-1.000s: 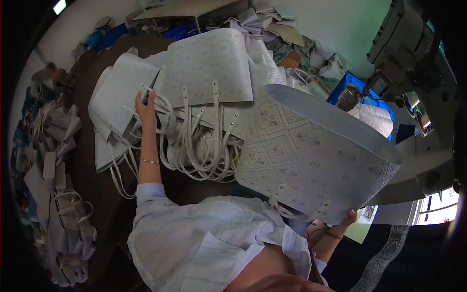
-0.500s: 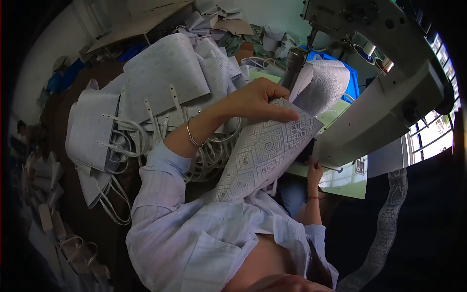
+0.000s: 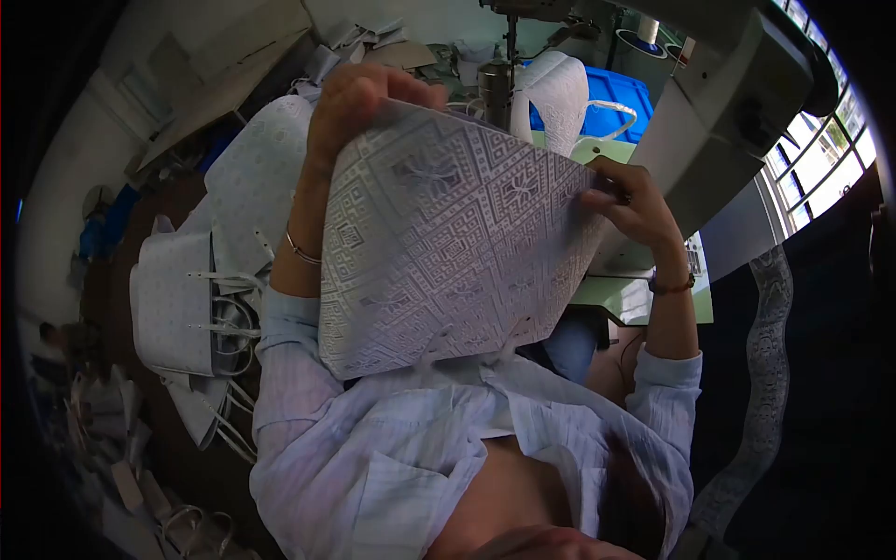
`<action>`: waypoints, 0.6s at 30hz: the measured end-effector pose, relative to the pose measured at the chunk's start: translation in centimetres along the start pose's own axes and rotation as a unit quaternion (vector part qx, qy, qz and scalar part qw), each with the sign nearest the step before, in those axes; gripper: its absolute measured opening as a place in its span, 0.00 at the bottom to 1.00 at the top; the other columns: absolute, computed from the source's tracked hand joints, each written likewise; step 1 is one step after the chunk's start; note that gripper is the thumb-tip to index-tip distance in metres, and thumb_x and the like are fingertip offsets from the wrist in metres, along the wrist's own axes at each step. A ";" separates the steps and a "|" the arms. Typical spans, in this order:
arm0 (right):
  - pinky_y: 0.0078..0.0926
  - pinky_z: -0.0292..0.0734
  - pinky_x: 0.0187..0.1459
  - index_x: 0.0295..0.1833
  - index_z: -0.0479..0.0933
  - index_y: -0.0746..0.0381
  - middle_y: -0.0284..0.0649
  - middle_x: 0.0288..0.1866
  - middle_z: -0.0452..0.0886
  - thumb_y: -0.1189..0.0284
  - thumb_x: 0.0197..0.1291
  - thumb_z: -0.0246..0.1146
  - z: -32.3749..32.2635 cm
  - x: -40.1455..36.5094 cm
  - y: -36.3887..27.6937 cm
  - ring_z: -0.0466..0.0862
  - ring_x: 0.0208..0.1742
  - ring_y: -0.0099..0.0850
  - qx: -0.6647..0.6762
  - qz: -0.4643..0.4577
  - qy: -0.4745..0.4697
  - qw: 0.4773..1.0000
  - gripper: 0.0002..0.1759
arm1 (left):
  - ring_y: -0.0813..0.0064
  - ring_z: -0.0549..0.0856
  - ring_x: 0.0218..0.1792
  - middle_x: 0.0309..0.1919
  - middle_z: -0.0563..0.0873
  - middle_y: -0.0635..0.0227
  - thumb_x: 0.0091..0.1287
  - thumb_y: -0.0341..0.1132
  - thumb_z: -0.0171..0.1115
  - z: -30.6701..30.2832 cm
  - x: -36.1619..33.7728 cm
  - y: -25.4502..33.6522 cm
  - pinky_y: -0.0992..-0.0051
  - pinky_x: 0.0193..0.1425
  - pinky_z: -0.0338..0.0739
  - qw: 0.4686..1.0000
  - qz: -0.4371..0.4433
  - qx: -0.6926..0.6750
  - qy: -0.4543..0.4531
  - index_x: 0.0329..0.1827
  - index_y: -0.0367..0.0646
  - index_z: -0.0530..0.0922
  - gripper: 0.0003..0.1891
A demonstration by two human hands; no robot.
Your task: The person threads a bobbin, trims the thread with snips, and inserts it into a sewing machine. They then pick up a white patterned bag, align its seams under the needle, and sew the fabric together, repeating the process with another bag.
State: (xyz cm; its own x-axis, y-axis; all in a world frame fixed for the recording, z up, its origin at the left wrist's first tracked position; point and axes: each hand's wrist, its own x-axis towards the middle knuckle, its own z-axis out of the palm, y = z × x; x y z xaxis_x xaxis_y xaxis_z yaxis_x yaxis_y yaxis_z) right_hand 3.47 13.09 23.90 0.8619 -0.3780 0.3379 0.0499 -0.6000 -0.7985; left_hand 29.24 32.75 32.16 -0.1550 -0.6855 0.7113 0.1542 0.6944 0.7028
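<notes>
A white embossed tote bag [image 3: 457,238] with a geometric pattern is held up in front of me, its handle ends showing near the lower edge by my shirt. My left hand [image 3: 364,103] grips its upper left edge, with the fingertips partly behind the rim. On the upper right corner, my right hand [image 3: 635,201] pinches the edge between thumb and fingers. Right behind the bag stands the post of a sewing machine [image 3: 497,93]. Another white bag piece [image 3: 557,93] is beyond that post.
White bags with handles [image 3: 177,303] are piled at my left. The sewing machine arm [image 3: 737,121] spans the right side above a pale green tabletop [image 3: 644,299]. A blue bin [image 3: 616,98] stands behind, thread cones [image 3: 648,30] above it. A patterned strip [image 3: 770,355] hangs at right.
The bag has come away from the machine post and turned its broad face toward me. My left hand moved left and up; my right hand rose from below the table onto the bag's edge.
</notes>
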 end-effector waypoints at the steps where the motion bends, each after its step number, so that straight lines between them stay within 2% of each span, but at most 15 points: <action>1: 0.20 0.68 0.36 0.54 0.77 0.65 0.31 0.33 0.75 0.67 0.58 0.69 -1.4 0.0 0.6 0.72 0.32 0.18 -0.070 0.005 -0.026 0.997 0.21 | 0.75 0.85 0.31 0.32 0.86 0.64 0.68 0.48 0.61 -0.4 0.2 0.2 0.74 0.35 0.82 0.992 0.041 -0.121 -0.022 0.34 0.41 0.83 0.17; 2: 0.18 0.65 0.32 0.54 0.77 0.65 0.29 0.30 0.73 0.66 0.57 0.70 -2.5 -0.6 0.9 0.70 0.30 0.17 -0.106 0.009 -0.037 0.994 0.21 | 0.75 0.85 0.31 0.32 0.86 0.64 0.68 0.48 0.61 -0.9 0.0 0.6 0.74 0.35 0.82 0.991 0.038 -0.124 -0.026 0.34 0.41 0.83 0.17; 3: 0.16 0.63 0.29 0.53 0.77 0.65 0.27 0.28 0.71 0.65 0.57 0.70 -3.7 -1.2 1.3 0.67 0.27 0.15 -0.141 0.013 -0.048 0.989 0.22 | 0.74 0.85 0.33 0.32 0.86 0.65 0.68 0.48 0.60 -1.6 -0.4 1.1 0.73 0.36 0.83 0.991 0.064 -0.112 0.027 0.35 0.42 0.82 0.17; 5: 0.16 0.66 0.30 0.47 0.79 0.66 0.28 0.27 0.74 0.68 0.59 0.69 -5.6 -3.0 1.4 0.71 0.27 0.17 -0.097 0.049 -0.049 0.993 0.15 | 0.73 0.85 0.35 0.32 0.86 0.66 0.68 0.48 0.59 -4.0 -2.3 1.4 0.72 0.37 0.83 0.987 0.093 -0.103 0.080 0.37 0.42 0.82 0.16; 6: 0.16 0.66 0.30 0.47 0.79 0.66 0.28 0.27 0.74 0.68 0.59 0.69 -6.4 -3.6 1.5 0.71 0.27 0.17 -0.099 0.051 -0.046 0.993 0.15 | 0.75 0.84 0.37 0.33 0.86 0.67 0.69 0.47 0.59 -6.1 -3.8 0.8 0.73 0.40 0.82 0.988 0.017 -0.043 0.150 0.37 0.43 0.82 0.15; 8: 0.17 0.70 0.31 0.39 0.81 0.65 0.32 0.27 0.80 0.65 0.60 0.68 -7.3 -4.8 1.5 0.74 0.24 0.17 0.017 -0.070 0.070 0.995 0.13 | 0.77 0.82 0.38 0.33 0.85 0.69 0.70 0.45 0.58 -8.6 -4.9 -1.2 0.73 0.43 0.81 0.975 -0.067 0.014 0.213 0.38 0.43 0.82 0.15; 9: 0.17 0.70 0.31 0.39 0.81 0.65 0.32 0.27 0.80 0.65 0.60 0.68 -7.8 -4.9 0.2 0.74 0.24 0.17 0.017 -0.064 0.073 0.995 0.13 | 0.78 0.82 0.40 0.35 0.85 0.70 0.71 0.44 0.57 -9.3 -5.0 -2.3 0.74 0.47 0.78 0.952 -0.175 0.202 0.149 0.40 0.42 0.82 0.14; 10: 0.18 0.70 0.28 0.38 0.81 0.64 0.33 0.27 0.80 0.64 0.60 0.67 -8.5 -4.4 -2.1 0.75 0.23 0.19 -0.002 -0.116 0.068 0.991 0.13 | 0.80 0.81 0.42 0.37 0.85 0.70 0.72 0.43 0.57 -9.5 -5.1 -3.2 0.75 0.51 0.76 0.881 -0.272 0.380 0.074 0.43 0.40 0.82 0.14; 11: 0.20 0.71 0.27 0.37 0.81 0.63 0.34 0.26 0.81 0.65 0.61 0.66 -8.6 -3.6 -4.1 0.77 0.22 0.20 -0.042 -0.148 0.046 0.987 0.11 | 0.80 0.81 0.46 0.40 0.85 0.69 0.72 0.41 0.56 -7.8 -4.4 -3.8 0.76 0.55 0.72 0.888 -0.295 0.351 0.027 0.48 0.38 0.81 0.15; 13: 0.24 0.71 0.24 0.36 0.81 0.60 0.35 0.25 0.81 0.65 0.63 0.64 -7.6 -1.5 -7.7 0.81 0.22 0.21 -0.136 -0.196 -0.010 0.971 0.09 | 0.77 0.81 0.50 0.46 0.85 0.68 0.71 0.40 0.57 -3.5 -2.3 -4.2 0.74 0.57 0.72 0.896 -0.255 0.364 0.001 0.51 0.39 0.81 0.14; 14: 0.23 0.70 0.25 0.37 0.80 0.61 0.34 0.24 0.78 0.66 0.62 0.65 -6.2 -0.5 -8.6 0.78 0.23 0.21 -0.176 -0.194 -0.016 0.965 0.09 | 0.77 0.81 0.50 0.46 0.85 0.68 0.71 0.40 0.57 -1.3 -1.3 -4.6 0.74 0.57 0.72 0.897 -0.253 0.362 0.000 0.51 0.39 0.81 0.14; 16: 0.22 0.69 0.26 0.37 0.78 0.63 0.33 0.22 0.76 0.67 0.61 0.66 -3.3 1.4 -9.4 0.75 0.23 0.21 -0.218 -0.192 -0.023 0.956 0.10 | 0.81 0.80 0.44 0.42 0.85 0.68 0.67 0.40 0.63 2.7 0.5 -4.9 0.77 0.53 0.73 0.955 -0.135 0.263 -0.019 0.49 0.37 0.82 0.16; 17: 0.22 0.68 0.26 0.36 0.78 0.63 0.33 0.22 0.75 0.67 0.61 0.66 -2.0 2.4 -9.2 0.73 0.22 0.21 -0.257 -0.221 0.024 0.941 0.10 | 0.81 0.80 0.44 0.42 0.85 0.68 0.67 0.40 0.63 4.3 1.3 -4.6 0.77 0.53 0.73 0.955 -0.134 0.262 -0.018 0.49 0.37 0.82 0.16; 18: 0.22 0.66 0.25 0.35 0.77 0.63 0.33 0.22 0.75 0.66 0.61 0.66 -1.1 3.3 -9.2 0.71 0.21 0.20 -0.294 -0.248 0.069 0.920 0.11 | 0.78 0.81 0.46 0.44 0.85 0.67 0.65 0.40 0.66 5.7 2.0 -4.2 0.75 0.53 0.74 0.922 -0.180 0.340 -0.055 0.50 0.37 0.81 0.17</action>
State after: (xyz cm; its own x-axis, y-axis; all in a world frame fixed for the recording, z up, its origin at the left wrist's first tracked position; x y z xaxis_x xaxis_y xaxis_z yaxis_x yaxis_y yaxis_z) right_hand 5.26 16.62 32.92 0.7316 -0.0161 0.6816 0.1036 -0.9855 -0.1345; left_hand 22.71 29.74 30.66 -0.1798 -0.8979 0.4019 -0.5673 0.4284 0.7033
